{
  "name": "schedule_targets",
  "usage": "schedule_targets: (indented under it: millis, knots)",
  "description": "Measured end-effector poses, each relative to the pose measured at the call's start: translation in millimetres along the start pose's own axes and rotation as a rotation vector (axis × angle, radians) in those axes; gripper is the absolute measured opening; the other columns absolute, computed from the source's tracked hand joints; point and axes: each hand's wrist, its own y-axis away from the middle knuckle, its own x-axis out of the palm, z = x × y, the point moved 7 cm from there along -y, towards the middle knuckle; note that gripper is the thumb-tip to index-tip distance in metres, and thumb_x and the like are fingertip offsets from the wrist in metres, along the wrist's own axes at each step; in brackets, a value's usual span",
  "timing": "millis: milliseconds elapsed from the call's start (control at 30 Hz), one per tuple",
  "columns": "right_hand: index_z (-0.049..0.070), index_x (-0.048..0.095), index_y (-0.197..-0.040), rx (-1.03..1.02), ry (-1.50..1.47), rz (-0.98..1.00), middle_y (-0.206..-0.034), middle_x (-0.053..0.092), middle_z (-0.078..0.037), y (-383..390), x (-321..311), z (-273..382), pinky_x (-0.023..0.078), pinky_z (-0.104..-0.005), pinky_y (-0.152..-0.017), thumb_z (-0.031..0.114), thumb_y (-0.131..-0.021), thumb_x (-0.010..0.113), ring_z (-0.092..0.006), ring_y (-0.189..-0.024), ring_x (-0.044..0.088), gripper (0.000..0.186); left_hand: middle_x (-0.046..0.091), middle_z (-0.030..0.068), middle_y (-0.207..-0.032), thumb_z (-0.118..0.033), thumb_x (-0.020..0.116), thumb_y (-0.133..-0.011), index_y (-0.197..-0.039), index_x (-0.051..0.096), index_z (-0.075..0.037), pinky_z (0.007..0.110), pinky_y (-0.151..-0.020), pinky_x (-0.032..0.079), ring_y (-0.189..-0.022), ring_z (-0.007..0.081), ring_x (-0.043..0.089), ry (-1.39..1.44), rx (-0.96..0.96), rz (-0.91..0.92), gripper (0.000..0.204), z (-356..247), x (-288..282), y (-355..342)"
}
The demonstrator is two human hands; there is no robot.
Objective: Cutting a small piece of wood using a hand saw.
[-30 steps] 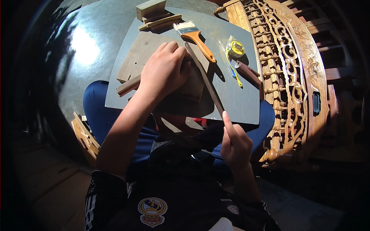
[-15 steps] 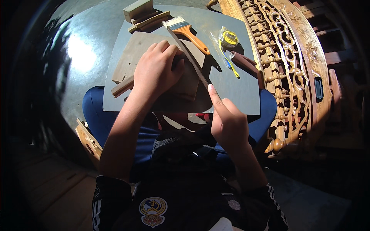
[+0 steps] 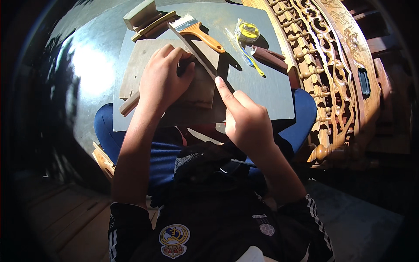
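My left hand (image 3: pixel 163 76) is closed around a narrow wooden strip (image 3: pixel 129 104), pressing it down on a flat wooden board (image 3: pixel 137 65). The strip's near end sticks out beside my left wrist; its far part is mostly hidden under my fingers. In my right hand (image 3: pixel 249 118) is a long, dark flat file (image 3: pixel 195 52), slanting away to the far left, my index finger stretched along it. The file crosses the board just right of my left hand, its far end beside the bristles of a paintbrush (image 3: pixel 208 40). Shadow hides whether file and strip touch.
On the grey tabletop (image 3: pixel 266 102) lie a yellow tape measure (image 3: pixel 248 31), a thin yellow-and-blue tool (image 3: pixel 254 64) and a reddish-brown piece (image 3: pixel 269 57). Wooden blocks (image 3: pixel 142 15) sit at the far left. Carved wooden furniture (image 3: pixel 325 56) stands along the right.
The whole view has shifted slightly. My right hand has pushed the file a little forward and to the left. My left hand keeps its hold on the strip.
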Motion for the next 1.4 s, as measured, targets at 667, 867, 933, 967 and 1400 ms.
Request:
schedule_targets:
  millis: [667,867,933,967,1400]
  knots:
    - [0.002,0.055,-0.147,0.048,-0.061,-0.024,-0.075,0.05,-0.018,35.2,4.8,-18.1,0.044,-0.0432,-0.062,-0.012,-0.09,0.051,-0.0353,-0.065,0.053,0.059,0.06,0.0158,-0.095,-0.018,0.073,-0.078,-0.09,0.063,0.0,0.044,-0.084,0.052,-0.097,0.034,0.059,0.056,-0.047,-0.083,0.024,5.2,-0.2,14.5]
    - [0.0,0.056,-0.146,0.079,-0.053,0.025,-0.079,0.055,-0.021,29.9,1.7,-12.2,0.047,-0.0437,-0.066,-0.01,-0.09,0.051,-0.0389,-0.069,0.06,0.057,0.061,0.0149,-0.095,-0.019,0.073,-0.078,-0.09,0.064,-0.001,0.043,-0.084,0.052,-0.096,0.0328,0.059,0.018,-0.018,-0.085,0.024,1.9,4.3,14.9]
    - [0.0,0.056,-0.146,0.156,-0.037,0.073,-0.082,0.06,-0.023,44.9,-4.5,-20.4,0.049,-0.0437,-0.069,-0.009,-0.092,0.052,-0.04,-0.073,0.062,0.055,0.061,0.0149,-0.095,-0.018,0.073,-0.078,-0.09,0.063,-0.001,0.042,-0.084,0.052,-0.096,0.0326,0.059,0.007,-0.006,-0.08,0.023,1.6,5.0,13.5]
    - [0.0,0.059,-0.106,0.119,0.066,0.013,-0.072,0.061,-0.022,55.5,-11.0,-20.7,0.049,-0.0489,-0.064,0.004,-0.094,0.058,-0.0416,-0.065,0.061,0.013,0.061,0.015,-0.095,-0.018,0.072,-0.078,-0.089,0.063,-0.001,0.042,-0.084,0.052,-0.096,0.0324,0.059,-0.007,-0.001,-0.071,0.023,1.7,4.9,14.3]
    - [0.001,0.067,-0.071,-0.012,0.142,-0.112,-0.065,0.064,-0.021,68.6,-7.0,-11.8,0.049,-0.0512,-0.057,0.016,-0.094,0.067,-0.0429,-0.058,0.061,0.027,0.059,0.0134,-0.096,-0.022,0.072,-0.081,-0.093,0.062,-0.002,0.04,-0.084,0.052,-0.097,0.0308,0.06,-0.053,0.06,-0.093,0.026,-4.9,9.7,21.6]
